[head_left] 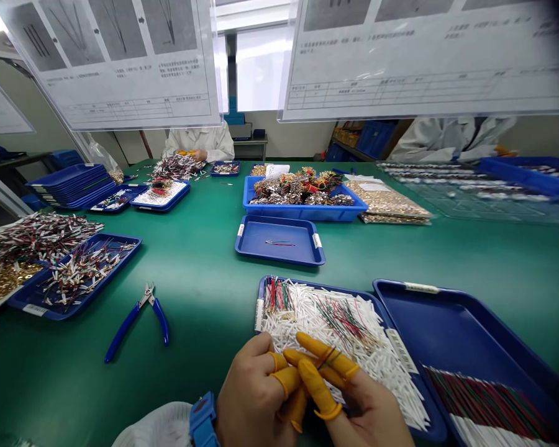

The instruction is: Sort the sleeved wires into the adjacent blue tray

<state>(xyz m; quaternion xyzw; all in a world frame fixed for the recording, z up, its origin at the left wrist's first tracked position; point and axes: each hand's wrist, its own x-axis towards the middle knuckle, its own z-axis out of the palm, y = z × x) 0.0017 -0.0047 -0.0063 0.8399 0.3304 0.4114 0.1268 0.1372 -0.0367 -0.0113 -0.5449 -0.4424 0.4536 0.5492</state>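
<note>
left hand (256,397), right hand (366,403) | fingers (317,386) pinched together on thin wires (328,358) | over white-tube tray (317,287) on bench (190,292) | risk: slick finger caps let wires slip, drop, tangle in pile

You have two hands, your left hand (249,400) and right hand (370,406), with at least five yellow finger cots (317,390) on them. On the bench (200,273) sit at least eight blue trays (279,262), one stack of blue trays (69,187), one blue bin (302,212) and one pair of blue-handled pliers (137,326). Three instruction sheets (116,68) hang overhead, and two co-workers (198,143) in white coats sit far off.
</note>
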